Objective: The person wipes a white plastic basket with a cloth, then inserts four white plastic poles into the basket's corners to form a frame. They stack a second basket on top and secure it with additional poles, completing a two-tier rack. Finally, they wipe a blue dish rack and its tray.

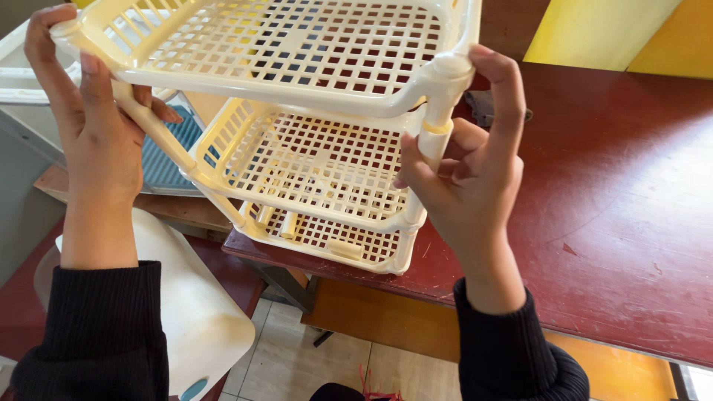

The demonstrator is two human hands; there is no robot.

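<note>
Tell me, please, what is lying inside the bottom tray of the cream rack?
Loose cream tube pieces lie in the bottom tray; the middle tray covers its far part.

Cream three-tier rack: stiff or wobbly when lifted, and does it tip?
Probably light: the cream rack is thin perforated plastic. Likely some flex, since slim push-fit corner posts join the tiers. The left hand and right hand each grip a post; tall and perched at the red table edge, it may tip.

No packages, labels, signs or screens in view.
Nothing printed or boxed shows anywhere in the frame, from upper left to lower right.
</note>
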